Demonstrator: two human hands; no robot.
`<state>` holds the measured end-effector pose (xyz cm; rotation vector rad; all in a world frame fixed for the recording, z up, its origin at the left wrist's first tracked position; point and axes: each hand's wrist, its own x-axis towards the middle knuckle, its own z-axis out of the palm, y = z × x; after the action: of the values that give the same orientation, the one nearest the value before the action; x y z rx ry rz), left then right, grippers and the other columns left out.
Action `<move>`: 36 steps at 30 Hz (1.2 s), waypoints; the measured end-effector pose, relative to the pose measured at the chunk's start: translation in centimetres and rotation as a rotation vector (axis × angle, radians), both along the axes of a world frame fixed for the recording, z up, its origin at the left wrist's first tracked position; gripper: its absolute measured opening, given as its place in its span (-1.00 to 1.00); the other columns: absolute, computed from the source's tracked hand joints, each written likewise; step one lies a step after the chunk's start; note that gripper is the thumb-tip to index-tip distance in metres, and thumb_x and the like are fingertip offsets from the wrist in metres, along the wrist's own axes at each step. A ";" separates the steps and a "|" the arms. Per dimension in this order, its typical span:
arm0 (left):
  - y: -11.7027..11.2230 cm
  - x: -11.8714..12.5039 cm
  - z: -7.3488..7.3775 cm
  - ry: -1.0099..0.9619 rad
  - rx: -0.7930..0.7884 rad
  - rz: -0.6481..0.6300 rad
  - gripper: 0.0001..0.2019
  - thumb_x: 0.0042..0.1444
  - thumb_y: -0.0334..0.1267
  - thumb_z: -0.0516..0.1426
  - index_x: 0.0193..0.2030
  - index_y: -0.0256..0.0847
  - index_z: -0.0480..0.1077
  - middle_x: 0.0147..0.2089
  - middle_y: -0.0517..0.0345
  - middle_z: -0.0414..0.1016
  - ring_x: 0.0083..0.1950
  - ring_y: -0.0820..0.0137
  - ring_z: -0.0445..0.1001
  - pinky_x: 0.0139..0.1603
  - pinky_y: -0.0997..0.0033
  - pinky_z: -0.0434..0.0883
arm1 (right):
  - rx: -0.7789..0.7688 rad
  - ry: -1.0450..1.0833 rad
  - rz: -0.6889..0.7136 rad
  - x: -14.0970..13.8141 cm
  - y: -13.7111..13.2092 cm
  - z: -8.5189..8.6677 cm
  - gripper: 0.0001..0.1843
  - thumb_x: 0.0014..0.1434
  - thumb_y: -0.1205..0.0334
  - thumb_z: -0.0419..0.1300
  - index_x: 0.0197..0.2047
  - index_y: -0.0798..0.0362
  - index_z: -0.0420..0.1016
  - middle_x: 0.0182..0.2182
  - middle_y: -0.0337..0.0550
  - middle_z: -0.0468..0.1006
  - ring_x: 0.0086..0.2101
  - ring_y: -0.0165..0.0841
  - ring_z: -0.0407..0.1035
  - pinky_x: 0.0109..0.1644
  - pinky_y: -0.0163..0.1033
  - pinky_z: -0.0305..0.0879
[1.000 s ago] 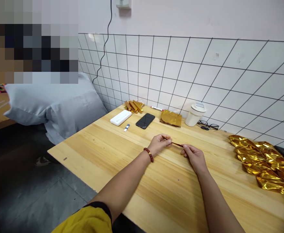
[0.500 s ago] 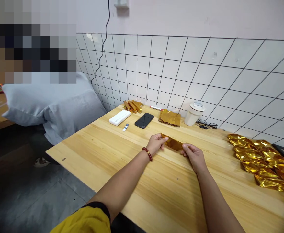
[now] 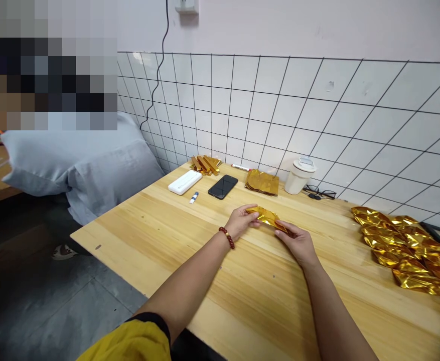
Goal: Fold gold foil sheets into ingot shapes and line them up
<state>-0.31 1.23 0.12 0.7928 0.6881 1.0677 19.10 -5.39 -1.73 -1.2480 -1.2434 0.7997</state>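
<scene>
Two bare hands share one piece of gold foil [image 3: 268, 217], raised just over the table [image 3: 148, 245] and held by opposite ends, a hold that probably keeps the thin material stretched and its middle in sight. The left hand [image 3: 243, 220] pinches one end between thumb and fingers. The right hand [image 3: 298, 242] pinches the other end, thumb nearer the wearer and fingers behind, though its fingertips are too small in view to tell how firmly they press.

Along the back, a stack of foil sheets [image 3: 262, 183] lies flat beside the phone [image 3: 223, 186], perhaps so single sheets lift off easily. Some folded strips [image 3: 205, 164] sit at the far corner, apart from that stack. Puffed foil shapes [image 3: 404, 250] lie close together on the right, seemingly grouped to stay out of the forearms' way. The cup [image 3: 299, 176] and glasses [image 3: 319, 192] stand against the wall, likely for safety.
</scene>
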 end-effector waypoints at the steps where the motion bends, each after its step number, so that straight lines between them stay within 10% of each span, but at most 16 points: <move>1: 0.0 -0.1 0.0 0.000 0.009 -0.010 -0.50 -0.16 -0.37 0.47 -0.03 -0.34 0.50 -0.24 0.02 0.62 -0.36 0.42 0.59 -0.32 0.46 0.55 | -0.012 0.030 0.006 -0.1 -0.1 0.1 -0.46 -0.17 -0.06 0.51 -0.11 -0.01 0.66 -0.10 -0.03 0.68 -0.09 -0.14 0.54 0.08 0.02 0.44; 18: -0.3 -0.1 0.1 0.049 0.088 -0.014 -0.54 -0.31 -0.13 0.51 -0.28 -0.35 0.56 -0.32 0.04 0.62 -0.39 0.43 0.53 -0.35 0.44 0.45 | -0.128 0.079 0.031 -0.5 -0.3 1.3 -0.45 -0.14 -0.28 0.43 -0.34 0.04 0.52 -0.64 -0.24 0.49 -0.62 -0.45 0.26 -0.52 -0.32 0.20; 24: -1.2 0.5 -0.2 0.161 0.266 -0.268 -0.48 -0.38 -0.16 0.52 -0.22 -0.31 0.59 -0.23 0.01 0.64 -0.23 0.34 0.57 -0.17 0.42 0.46 | -0.143 0.140 0.137 -0.5 -0.6 1.4 -0.50 -0.14 -0.19 0.47 -0.33 0.03 0.54 -0.55 -0.21 0.57 -0.53 -0.40 0.39 -0.38 -0.26 0.33; 36: -0.3 0.2 -0.2 0.070 0.100 0.013 -0.50 -0.33 0.09 0.47 -0.44 -0.35 0.57 -0.55 0.14 0.50 -0.54 0.53 0.36 -0.47 0.51 0.29 | -0.224 0.131 0.178 -0.3 -0.6 1.3 -0.46 -0.26 -0.22 0.52 -0.44 0.04 0.51 -0.57 -0.19 0.58 -0.54 -0.36 0.42 -0.39 -0.26 0.28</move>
<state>-0.11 0.95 -0.06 0.9170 0.7037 1.0966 18.79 -5.97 -0.39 -1.2514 -1.1934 1.1580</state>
